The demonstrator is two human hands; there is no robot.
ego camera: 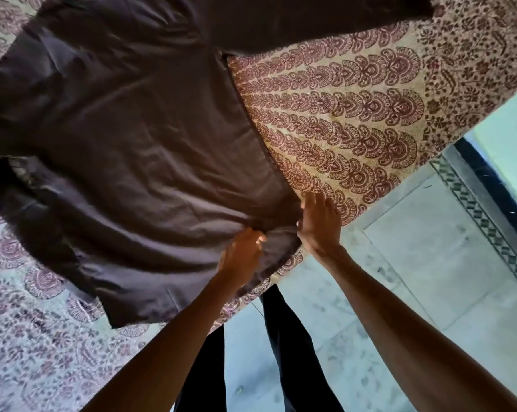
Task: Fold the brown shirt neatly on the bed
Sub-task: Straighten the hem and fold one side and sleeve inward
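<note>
The curled fingers (pixel 256 237) of the left hand (pixel 245 252) are closed around a bunched fold of cloth at the near corner of the one brown shirt (pixel 138 138), a soft, faintly shiny woven garment with shallow creases. Just beside it, the right hand (pixel 318 226) has its fingers (pixel 312 203) straight and slightly spread. They lie flat at the shirt's stitched side edge where it meets the bed cover, and grasp nothing. The two hands are close together but do not touch, and both bare forearms reach in from the bottom of the view. The shirt lies spread out and mostly flat across the single bed (pixel 355 114), its body running away from the hands and one sleeve (pixel 310 19) stretching to the upper right. The bed is covered with a cream cotton bedspread block-printed in rows of maroon scalloped paisley shapes, with a leafy floral border along its edge. Below the bed's corner, two legs in dark trousers (pixel 284 337) stand on a pale tiled floor (pixel 429 263). One patterned strip of small dark and light tiles (pixel 483 212) runs along the floor's right side.
</note>
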